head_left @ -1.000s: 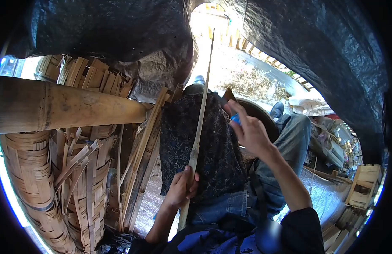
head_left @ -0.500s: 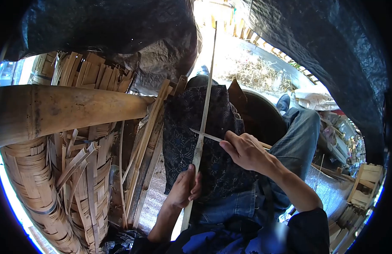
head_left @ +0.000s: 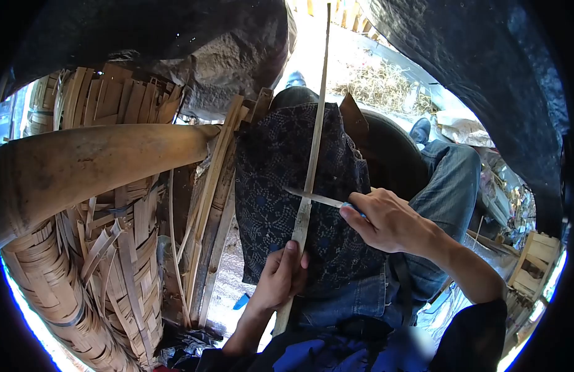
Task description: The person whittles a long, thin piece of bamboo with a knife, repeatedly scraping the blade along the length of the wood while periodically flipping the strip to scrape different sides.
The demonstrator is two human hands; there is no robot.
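A long pale bamboo strip [head_left: 316, 142] runs upward across my lap, over a dark patterned cloth [head_left: 268, 186]. My left hand [head_left: 282, 276] is closed round its lower part, with the thumb along the strip. In my right hand [head_left: 386, 220] is a knife [head_left: 324, 199], its blue handle partly hidden by my fingers. The knife's thin blade points left and crosses the strip above my left hand.
A thick bamboo pole [head_left: 107, 158] juts in from the left, above woven bamboo baskets [head_left: 51, 279]. Upright bamboo slats [head_left: 209, 204] stand beside my left leg. Dark sheeting [head_left: 473, 56] hangs overhead. At the right is a wooden crate [head_left: 538, 263].
In the view, both hands, the strip and the knife have shifted slightly right. The surroundings have shifted too, and the pole looks larger. Both holds are unchanged.
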